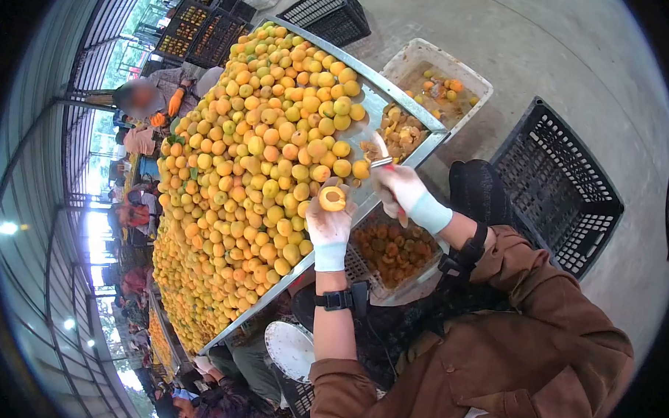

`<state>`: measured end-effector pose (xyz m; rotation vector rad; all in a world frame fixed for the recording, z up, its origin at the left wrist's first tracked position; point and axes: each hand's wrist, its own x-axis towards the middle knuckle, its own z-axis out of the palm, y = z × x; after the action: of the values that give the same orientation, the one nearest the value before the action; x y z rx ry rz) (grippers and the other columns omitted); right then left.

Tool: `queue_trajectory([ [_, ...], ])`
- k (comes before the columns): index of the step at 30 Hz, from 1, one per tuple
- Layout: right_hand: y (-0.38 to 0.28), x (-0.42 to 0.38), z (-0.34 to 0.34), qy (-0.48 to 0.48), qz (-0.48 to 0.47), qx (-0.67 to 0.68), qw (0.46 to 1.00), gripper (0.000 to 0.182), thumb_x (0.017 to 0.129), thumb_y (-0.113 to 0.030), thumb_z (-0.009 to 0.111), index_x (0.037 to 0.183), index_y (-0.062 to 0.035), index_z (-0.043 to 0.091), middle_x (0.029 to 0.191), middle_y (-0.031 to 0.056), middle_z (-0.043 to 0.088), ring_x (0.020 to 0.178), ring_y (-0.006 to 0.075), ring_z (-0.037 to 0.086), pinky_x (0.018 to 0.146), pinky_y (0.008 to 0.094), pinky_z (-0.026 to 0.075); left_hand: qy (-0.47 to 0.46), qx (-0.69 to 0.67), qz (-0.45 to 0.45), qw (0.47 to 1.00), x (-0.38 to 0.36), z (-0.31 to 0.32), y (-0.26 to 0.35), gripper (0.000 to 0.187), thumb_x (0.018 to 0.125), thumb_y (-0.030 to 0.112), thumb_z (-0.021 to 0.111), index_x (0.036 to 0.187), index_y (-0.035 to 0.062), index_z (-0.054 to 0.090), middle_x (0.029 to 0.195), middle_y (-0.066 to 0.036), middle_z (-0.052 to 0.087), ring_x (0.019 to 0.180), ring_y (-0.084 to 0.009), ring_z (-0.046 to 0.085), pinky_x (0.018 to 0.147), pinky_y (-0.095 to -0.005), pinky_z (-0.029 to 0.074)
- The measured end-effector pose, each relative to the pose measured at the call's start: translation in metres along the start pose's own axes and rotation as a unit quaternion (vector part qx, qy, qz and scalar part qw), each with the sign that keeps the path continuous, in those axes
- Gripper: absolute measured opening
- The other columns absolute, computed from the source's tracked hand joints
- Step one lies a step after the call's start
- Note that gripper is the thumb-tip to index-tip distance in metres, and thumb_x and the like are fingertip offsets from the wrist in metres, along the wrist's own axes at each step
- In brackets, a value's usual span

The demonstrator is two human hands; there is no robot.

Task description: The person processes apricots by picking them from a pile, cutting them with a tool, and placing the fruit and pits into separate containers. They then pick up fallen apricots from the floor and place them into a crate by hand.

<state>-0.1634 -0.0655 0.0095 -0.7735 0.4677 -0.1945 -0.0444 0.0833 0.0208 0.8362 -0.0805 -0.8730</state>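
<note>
My left hand, in a white glove, is closed around a cut apricot whose hollow orange inside faces up. My right hand, gloved too, grips a red-handled knife with a metal collar and a pale, curved blade. The blade points away over the table edge, apart from the held apricot. Just beyond both hands lies a large heap of whole apricots on a metal-edged table. A pile of brownish pits or scraps sits at the table's corner near the knife.
Under my hands stands a crate of apricot halves. A white tub with some fruit is beyond the table corner, and a black crate stands to the right. Across the heap sits a person in orange gloves; another person works on my left.
</note>
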Motion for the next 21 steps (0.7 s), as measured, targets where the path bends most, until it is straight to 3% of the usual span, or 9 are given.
queue_trajectory([
  [2,0.007,0.009,-0.003,0.029,-0.111,0.04,0.993,0.035,0.089,-0.03,0.051,0.074,0.0013,0.059,0.06,0.0082,0.056,0.044,0.0173,0.049,0.043,0.0289,0.042,-0.001,0.022,-0.016,1.0,0.005,-0.018,-0.002,0.044,0.092,0.041,0.048,0.117,0.0057,0.054,0.103,-0.01,0.062,0.084,-0.0215,0.057,0.072,-0.0367,0.048],
  [5,0.007,0.014,-0.011,0.067,-0.17,0.028,0.983,0.041,0.09,-0.034,0.049,0.075,0.002,0.062,0.063,0.0085,0.059,0.049,0.0173,0.055,0.046,0.0284,0.045,0.035,0.089,-0.032,0.995,0.004,-0.021,-0.007,0.042,0.093,0.044,0.044,0.107,0.0062,0.057,0.096,-0.007,0.061,0.079,-0.0173,0.055,0.064,-0.0319,0.046],
  [7,0.001,0.006,-0.007,0.049,-0.153,0.051,0.986,0.042,0.091,-0.036,0.05,0.077,0.0019,0.062,0.064,0.0071,0.06,0.053,0.0164,0.058,0.047,0.0269,0.047,0.072,0.132,-0.03,0.988,0.002,-0.009,-0.01,0.043,0.093,0.045,0.043,0.103,0.0063,0.058,0.093,-0.005,0.06,0.078,-0.0153,0.054,0.06,-0.0293,0.044],
  [10,-0.001,0.001,-0.003,0.1,-0.111,0.071,0.986,0.037,0.091,-0.033,0.054,0.08,0.0014,0.063,0.065,0.006,0.061,0.055,0.0139,0.06,0.048,0.0242,0.047,0.139,0.162,-0.021,0.977,-0.003,0.002,-0.013,0.043,0.094,0.046,0.041,0.1,0.0063,0.059,0.087,-0.004,0.06,0.074,-0.0123,0.053,0.055,-0.025,0.041],
  [12,-0.007,-0.008,-0.006,0.028,-0.137,-0.051,0.989,0.02,0.088,-0.021,0.062,0.083,-0.0013,0.062,0.067,0.0043,0.061,0.058,0.009,0.057,0.048,0.0233,0.045,0.093,0.191,-0.003,0.977,-0.004,0.007,-0.012,0.044,0.094,0.046,0.04,0.099,0.0064,0.059,0.083,-0.003,0.059,0.067,-0.0111,0.051,0.052,-0.0229,0.038],
  [15,0.0,-0.008,0.001,0.003,-0.196,-0.023,0.98,0.013,0.086,-0.014,0.064,0.082,-0.0019,0.063,0.069,0.0026,0.061,0.058,0.0078,0.056,0.05,0.0229,0.045,0.155,0.207,0.014,0.966,-0.004,0.016,-0.012,0.044,0.094,0.044,0.039,0.096,0.0059,0.06,0.08,-0.003,0.059,0.061,-0.0099,0.048,0.049,-0.0213,0.036],
  [19,0.004,-0.012,0.006,0.02,-0.219,-0.054,0.974,0.008,0.086,-0.01,0.063,0.084,-0.0025,0.064,0.069,0.0011,0.061,0.059,0.0068,0.056,0.053,0.0216,0.045,0.161,0.235,0.022,0.958,-0.005,0.022,-0.007,0.043,0.094,0.042,0.038,0.094,0.0054,0.061,0.078,-0.002,0.058,0.058,-0.0094,0.047,0.049,-0.0208,0.034],
  [21,0.007,-0.012,0.005,-0.004,-0.244,-0.063,0.968,0.006,0.086,-0.008,0.062,0.087,-0.0023,0.064,0.07,0.0003,0.06,0.062,0.0066,0.056,0.056,0.0211,0.045,0.144,0.281,0.069,0.946,-0.008,0.024,-0.007,0.043,0.095,0.039,0.037,0.09,0.004,0.062,0.075,-0.003,0.058,0.057,-0.0091,0.047,0.05,-0.0207,0.035],
])
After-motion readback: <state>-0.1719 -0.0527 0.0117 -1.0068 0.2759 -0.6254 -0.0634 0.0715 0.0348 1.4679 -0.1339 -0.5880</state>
